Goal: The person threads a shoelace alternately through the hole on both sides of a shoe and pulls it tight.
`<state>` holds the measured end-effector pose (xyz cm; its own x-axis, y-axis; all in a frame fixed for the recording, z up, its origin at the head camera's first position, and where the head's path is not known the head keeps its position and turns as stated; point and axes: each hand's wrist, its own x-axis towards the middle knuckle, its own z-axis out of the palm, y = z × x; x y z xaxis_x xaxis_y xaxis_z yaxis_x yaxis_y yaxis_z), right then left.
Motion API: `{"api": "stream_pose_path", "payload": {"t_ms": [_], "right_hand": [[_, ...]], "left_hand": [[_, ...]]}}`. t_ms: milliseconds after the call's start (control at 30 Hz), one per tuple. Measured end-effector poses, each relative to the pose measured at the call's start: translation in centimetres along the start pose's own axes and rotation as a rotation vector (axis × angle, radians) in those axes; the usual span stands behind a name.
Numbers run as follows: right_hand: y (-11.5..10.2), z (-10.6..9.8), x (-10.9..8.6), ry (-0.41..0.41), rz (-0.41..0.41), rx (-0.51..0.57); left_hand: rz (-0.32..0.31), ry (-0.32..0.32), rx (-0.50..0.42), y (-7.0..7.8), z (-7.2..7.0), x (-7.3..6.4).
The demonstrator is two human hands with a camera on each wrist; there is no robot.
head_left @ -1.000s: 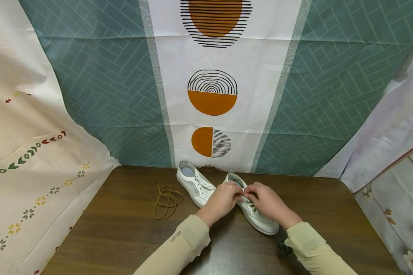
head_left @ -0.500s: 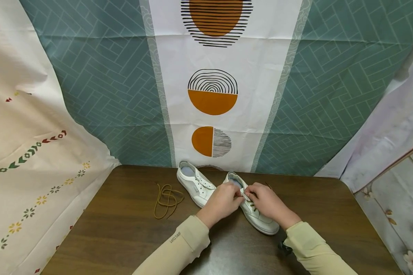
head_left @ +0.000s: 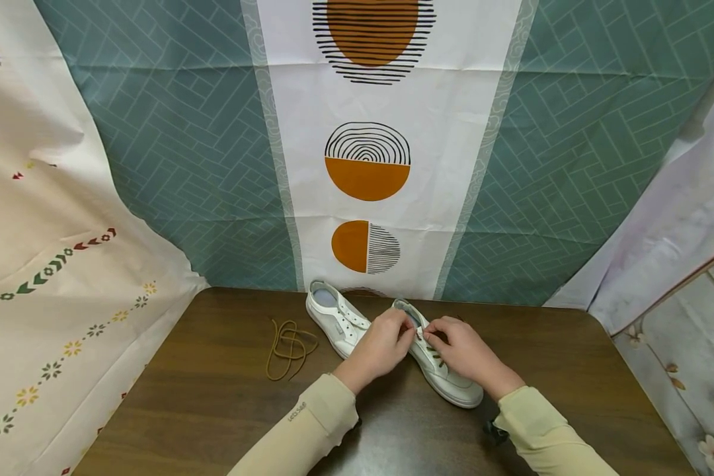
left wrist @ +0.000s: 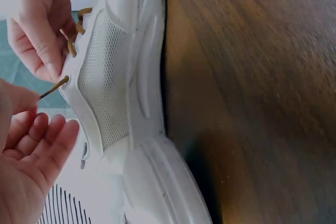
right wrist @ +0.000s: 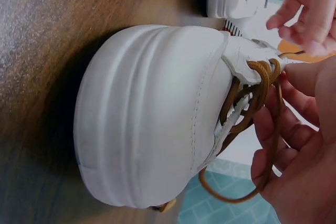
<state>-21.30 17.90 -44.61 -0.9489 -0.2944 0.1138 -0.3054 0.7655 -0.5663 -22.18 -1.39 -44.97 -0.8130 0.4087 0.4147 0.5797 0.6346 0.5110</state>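
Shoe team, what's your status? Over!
Left hand pinches brown lace. Right hand holds shoe near eyelet. Lace through eyelet. Other shoe close, apparently not blocking.

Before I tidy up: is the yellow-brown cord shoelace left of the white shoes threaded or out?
Out: the shoelace lies looped on the brown wooden table, apart from both shoes.

White mesh-sided shoe (head_left: 443, 379), sole down on wooden table (head_left: 214, 396); brown lace (right wrist: 265, 80) partly threaded.

2 wht shoes (head_left: 336, 325) (head_left: 455, 391), 2 brn laces (head_left: 291, 357) (right wrist: 265, 82), 2 hands (head_left: 381, 344) (head_left: 461, 347), 2 sleeves (head_left: 303, 426) (head_left: 544, 430), 1 wd tbl (head_left: 184, 396).
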Motion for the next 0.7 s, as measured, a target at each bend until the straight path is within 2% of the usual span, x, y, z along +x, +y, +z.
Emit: {"api": "stream_pose_path", "payload": {"t_ms": [133, 233, 367, 433, 500, 600, 700], "right_hand": [[0.2, -0.1, -0.1, 0.027, -0.027, -0.012], [0.3, -0.1, -0.2, 0.054, -0.043, -0.028], [0.3, -0.1, -0.3, 0.050, -0.039, -0.019], [0.3, -0.1, -0.3, 0.046, -0.037, -0.006], [0.3, -0.2, -0.3, 0.048, -0.038, 0.000], [0.4, -0.2, -0.4, 0.070, -0.051, -0.008], [0.5, -0.1, -0.4, 0.090, -0.066, -0.025]], "left_hand": [[-0.036, 0.054, -0.198, 0.3, 0.2, 0.2], [-0.043, 0.064, -0.361, 0.7, 0.3, 0.3], [-0.020, 0.055, -0.450, 1.1, 0.3, 0.2], [-0.027, 0.057, -0.415, 1.2, 0.0, 0.2], [-0.034, 0.050, -0.343, 1.2, -0.2, 0.2], [-0.042, 0.006, -0.160, 1.2, -0.5, 0.2], [-0.047, -0.065, 0.005, 0.9, -0.4, 0.0]]}}
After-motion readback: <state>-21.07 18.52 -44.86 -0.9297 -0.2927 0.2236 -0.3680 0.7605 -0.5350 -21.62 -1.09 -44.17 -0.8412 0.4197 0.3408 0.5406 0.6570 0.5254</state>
